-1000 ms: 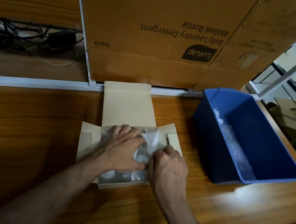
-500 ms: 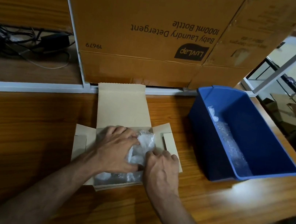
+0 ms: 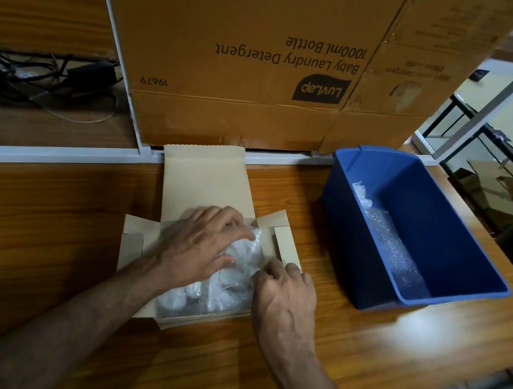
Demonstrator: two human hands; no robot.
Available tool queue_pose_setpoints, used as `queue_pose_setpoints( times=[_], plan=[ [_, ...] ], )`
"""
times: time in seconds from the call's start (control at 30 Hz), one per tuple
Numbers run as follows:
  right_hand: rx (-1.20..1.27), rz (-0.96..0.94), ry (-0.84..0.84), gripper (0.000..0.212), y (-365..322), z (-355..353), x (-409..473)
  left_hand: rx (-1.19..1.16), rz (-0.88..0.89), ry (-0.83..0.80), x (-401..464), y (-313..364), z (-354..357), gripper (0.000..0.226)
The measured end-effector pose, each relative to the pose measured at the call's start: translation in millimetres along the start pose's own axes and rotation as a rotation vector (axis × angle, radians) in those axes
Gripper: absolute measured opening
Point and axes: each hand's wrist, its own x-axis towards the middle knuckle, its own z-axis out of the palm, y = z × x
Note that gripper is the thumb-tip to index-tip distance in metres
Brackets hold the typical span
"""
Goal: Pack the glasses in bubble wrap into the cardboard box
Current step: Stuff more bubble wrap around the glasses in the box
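A small open cardboard box (image 3: 203,183) lies on the wooden table, its lid flap raised at the back and side flaps spread. Bubble-wrapped glasses (image 3: 239,258) fill its inside. My left hand (image 3: 201,246) lies on top of the wrapped bundle and presses it down, fingers spread and slightly bent. My right hand (image 3: 286,295) sits at the box's right side with its fingers curled, their tips tucked against the wrap at the box edge. Another bubble-wrapped piece (image 3: 387,244) lies in the blue bin.
A blue plastic bin (image 3: 454,290) stands to the right of the box. Large detergent cartons (image 3: 235,58) stand behind a white rail at the back. Cables (image 3: 33,74) lie at the back left. The table's edge runs at the lower right.
Both hands stay on the wrapped bundle in the box; my left hand has slid slightly toward the back, and my right hand's fingers have pushed further in at the box's right edge.
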Motion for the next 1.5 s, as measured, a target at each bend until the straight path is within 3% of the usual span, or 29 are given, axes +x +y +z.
queue_pose_setpoints(
  times=[0.13,0.37,0.53,0.67,0.73,1.03,1.23,1.5],
  plan=[
    [-0.023,-0.003,-0.025,0.022,-4.2,0.6,-6.5,0.012,0.083,-0.077,9.4,3.1,-0.2,0.033],
    [-0.076,-0.023,-0.077,0.014,-2.7,-4.8,-6.8,0.015,0.065,-0.218,25.8,-6.2,-0.9,0.034],
    [0.027,-0.024,-0.001,0.032,-3.6,-2.3,-3.9,0.045,0.057,-0.375,33.0,-10.7,-7.7,0.039],
    [0.012,0.019,-0.056,0.071,-10.0,-8.0,-4.5,-0.083,0.006,-0.52,35.4,-28.8,-23.5,0.05],
    [-0.048,0.053,-0.1,0.076,-14.2,-12.2,-5.0,-0.072,0.018,-0.505,32.7,-33.1,-24.1,0.055],
    [-0.055,0.111,-0.058,0.049,-21.5,-8.4,2.0,-0.181,-0.064,-0.195,19.0,-32.1,-4.0,0.063],
    [0.166,0.045,0.019,0.06,-24.4,0.3,0.4,-0.107,-0.09,-0.179,20.7,-24.1,-7.7,0.073],
    [0.088,0.066,-0.092,0.067,-31.9,-3.3,7.8,-0.077,-0.107,-0.216,20.4,-15.4,-1.6,0.076]
  ],
)
